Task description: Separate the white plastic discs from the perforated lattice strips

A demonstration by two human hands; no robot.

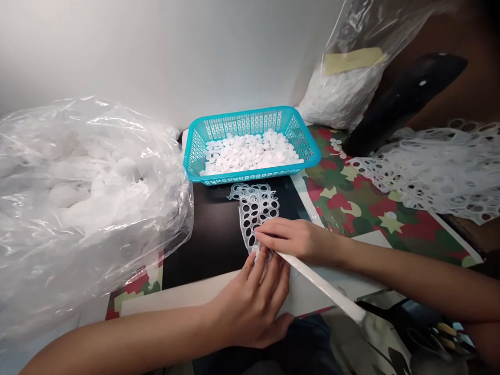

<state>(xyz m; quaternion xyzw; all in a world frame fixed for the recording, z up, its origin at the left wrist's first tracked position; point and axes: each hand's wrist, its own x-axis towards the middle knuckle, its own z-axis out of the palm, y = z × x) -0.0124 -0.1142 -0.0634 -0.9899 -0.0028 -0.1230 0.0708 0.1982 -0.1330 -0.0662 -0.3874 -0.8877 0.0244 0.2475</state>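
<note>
A translucent white sheet (260, 205) full of oval holes lies on a black board (211, 224). My left hand (260, 291) rests on the sheet's near end, palm down with its fingers spread. Above it, my right hand (300, 239) has its fingers closed round a long white stick (320, 286), which slants down to the right; its tip is hidden at the fingers. A few white discs show faintly by the fingertips. Behind the sheet stands a turquoise basket (250, 173) holding many small white discs (250, 152).
A large clear bag (89, 198) of white material fills the left. Another bag (344, 88) stands at the back right, near a dark object (410, 101). Holed sheets (449, 172) are heaped on the camouflage-patterned cover (351, 208). A pale wall rises behind.
</note>
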